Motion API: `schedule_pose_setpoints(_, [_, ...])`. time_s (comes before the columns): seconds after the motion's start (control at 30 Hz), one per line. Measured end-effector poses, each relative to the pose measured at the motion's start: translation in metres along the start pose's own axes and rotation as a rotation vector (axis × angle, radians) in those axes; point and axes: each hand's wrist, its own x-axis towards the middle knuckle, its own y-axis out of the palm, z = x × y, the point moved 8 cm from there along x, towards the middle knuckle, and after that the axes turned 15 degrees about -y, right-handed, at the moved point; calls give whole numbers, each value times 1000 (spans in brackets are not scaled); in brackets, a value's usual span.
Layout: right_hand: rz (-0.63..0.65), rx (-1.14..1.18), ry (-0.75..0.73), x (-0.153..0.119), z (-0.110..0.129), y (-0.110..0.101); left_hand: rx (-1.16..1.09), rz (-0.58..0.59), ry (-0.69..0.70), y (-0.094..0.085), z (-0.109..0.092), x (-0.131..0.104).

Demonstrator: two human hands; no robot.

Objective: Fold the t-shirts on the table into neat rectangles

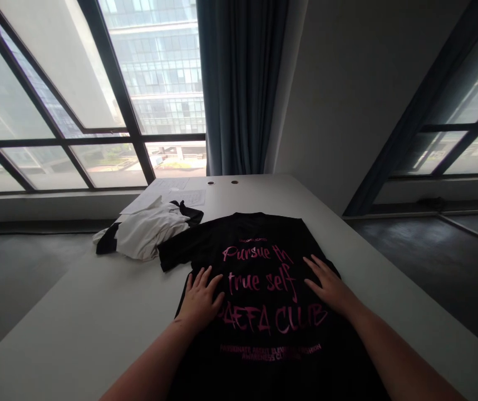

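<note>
Black printed T-shirt lies print-up on the white table, left hand and right hand spread on it, fingers wide, gripping nothing; uneven pressure could bunch fabric, sleeve could snag the adjacent white garment

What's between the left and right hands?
Between the left hand and right hand: the black shirt, its pink lettering facing up, seen in the head view.

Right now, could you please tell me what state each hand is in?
Left hand: open, palm down on the black T-shirt, no visible grip.
Right hand: open, palm down on the same black T-shirt, no visible grip.
</note>
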Motion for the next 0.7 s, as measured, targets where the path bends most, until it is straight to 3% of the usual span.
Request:
schedule_pose_setpoints(0.23, [77,-53,-6,14,4,-3,63,24,-58,-1,-2,1])
schedule_pose_setpoints(0.57, [65,-67,-19,13,3,-4,75,-19,-110,8,4,3])
schedule_pose_setpoints(0.63, [75,-56,-19,13,2,-3,66,-66,-125,2,11,7])
schedule_pose_setpoints(0.7, [93,-36,-17,13,0,-4,48,-159,-172,-13,31,13])
